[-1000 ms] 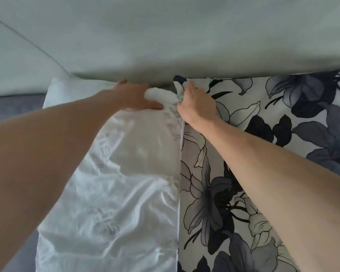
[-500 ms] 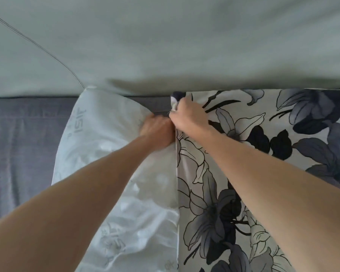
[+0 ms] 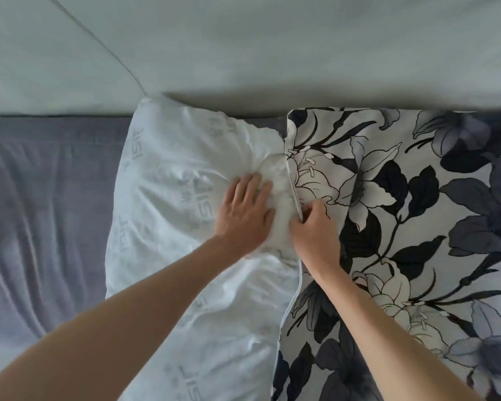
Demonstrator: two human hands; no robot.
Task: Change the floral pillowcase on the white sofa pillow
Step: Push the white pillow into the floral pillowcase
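Head view: white pillow (image 3: 168,215) and floral pillowcase (image 3: 417,215) lie on grey sofa seat (image 3: 41,198).

Soft, even daylight, faint shadows, no glare — mild motion blur, wide-angle bending at the edges

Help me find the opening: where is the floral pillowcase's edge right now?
In the head view, centre, the floral pillowcase edge abuts the white pillow; the right hand pinches it.

left hand (image 3: 245,214) pressing white pillow (image 3: 168,227), right hand (image 3: 313,227) pinching floral pillowcase (image 3: 402,212)
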